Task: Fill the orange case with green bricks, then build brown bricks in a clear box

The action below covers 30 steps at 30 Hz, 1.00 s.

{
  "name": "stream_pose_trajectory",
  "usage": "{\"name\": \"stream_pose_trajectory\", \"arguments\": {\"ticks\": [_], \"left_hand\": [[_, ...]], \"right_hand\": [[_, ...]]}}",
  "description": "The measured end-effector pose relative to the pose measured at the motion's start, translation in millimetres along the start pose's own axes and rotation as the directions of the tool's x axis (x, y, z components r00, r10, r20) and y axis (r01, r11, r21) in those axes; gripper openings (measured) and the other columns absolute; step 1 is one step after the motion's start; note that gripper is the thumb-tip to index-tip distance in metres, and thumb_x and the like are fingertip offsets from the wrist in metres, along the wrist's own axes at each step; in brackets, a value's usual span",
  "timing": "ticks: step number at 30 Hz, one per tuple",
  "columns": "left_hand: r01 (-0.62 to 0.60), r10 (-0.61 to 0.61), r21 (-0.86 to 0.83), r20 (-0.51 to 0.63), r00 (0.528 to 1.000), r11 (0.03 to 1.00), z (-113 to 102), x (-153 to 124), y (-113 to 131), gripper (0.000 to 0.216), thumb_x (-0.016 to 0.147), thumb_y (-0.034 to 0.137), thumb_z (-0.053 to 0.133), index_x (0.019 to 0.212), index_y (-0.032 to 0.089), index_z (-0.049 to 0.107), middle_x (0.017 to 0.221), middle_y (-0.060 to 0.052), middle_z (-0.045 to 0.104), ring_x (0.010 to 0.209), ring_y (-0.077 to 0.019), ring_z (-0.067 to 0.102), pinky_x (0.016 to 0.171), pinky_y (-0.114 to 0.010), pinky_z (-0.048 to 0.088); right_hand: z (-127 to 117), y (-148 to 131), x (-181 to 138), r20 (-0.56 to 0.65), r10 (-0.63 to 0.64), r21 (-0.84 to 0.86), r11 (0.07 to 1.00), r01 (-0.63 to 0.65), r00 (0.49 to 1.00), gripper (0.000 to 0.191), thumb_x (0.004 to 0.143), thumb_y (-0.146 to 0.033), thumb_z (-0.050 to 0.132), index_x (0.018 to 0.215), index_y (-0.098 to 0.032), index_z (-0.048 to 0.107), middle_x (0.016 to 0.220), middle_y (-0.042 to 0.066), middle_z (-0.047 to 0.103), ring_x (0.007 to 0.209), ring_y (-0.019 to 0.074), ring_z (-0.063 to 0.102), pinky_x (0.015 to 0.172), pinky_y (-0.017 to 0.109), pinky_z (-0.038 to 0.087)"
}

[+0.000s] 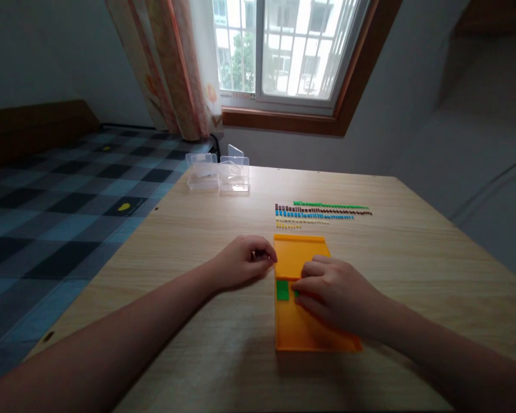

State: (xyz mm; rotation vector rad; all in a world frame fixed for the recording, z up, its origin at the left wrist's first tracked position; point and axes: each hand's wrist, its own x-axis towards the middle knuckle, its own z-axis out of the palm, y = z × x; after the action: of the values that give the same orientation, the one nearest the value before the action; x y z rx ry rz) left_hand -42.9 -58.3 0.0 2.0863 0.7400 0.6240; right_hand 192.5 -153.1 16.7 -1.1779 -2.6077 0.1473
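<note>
An orange tray [301, 338] with a raised crossbar lies in front of me on the table. One green block [282, 290] sits in its near compartment, at the left side just below the crossbar. My right hand [329, 289] is over that compartment, thumb and fingers pinched on another small green block [296, 293], mostly hidden by the fingertips. At the tray's upper left edge rests my left hand [249, 261], its fingers curled and fingertips touching or nearly touching the rim. I cannot make out anything in it.
Beyond the tray, small green pieces [327, 205], brown pieces [322, 210], blue pieces [313, 215] and yellow pieces [288, 226] lie in rows on the wooden table [413, 275]. Clear plastic boxes [234, 180] with raised lids stand at the back left. A checked bed [69, 212] adjoins the left side.
</note>
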Motion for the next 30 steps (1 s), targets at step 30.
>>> {"name": "stream_pose_trajectory", "arguments": {"ticks": [30], "left_hand": [[-0.197, 0.182, 0.170, 0.096, 0.979, 0.966, -0.8, -5.0, 3.5, 0.018, 0.084, 0.009, 0.061, 0.089, 0.016, 0.077, 0.081, -0.002, 0.068, 0.063, -0.0083, 0.056, 0.059, -0.020, 0.042]], "right_hand": [[-1.5, 10.8, -6.4, -0.057, -0.183, -0.021, 0.983, 0.182, 0.982, 0.027, 0.101, -0.022, 0.053, 0.082, -0.020, 0.072, 0.075, 0.002, 0.064, 0.068, 0.0165, 0.049, 0.064, 0.033, 0.033]]}}
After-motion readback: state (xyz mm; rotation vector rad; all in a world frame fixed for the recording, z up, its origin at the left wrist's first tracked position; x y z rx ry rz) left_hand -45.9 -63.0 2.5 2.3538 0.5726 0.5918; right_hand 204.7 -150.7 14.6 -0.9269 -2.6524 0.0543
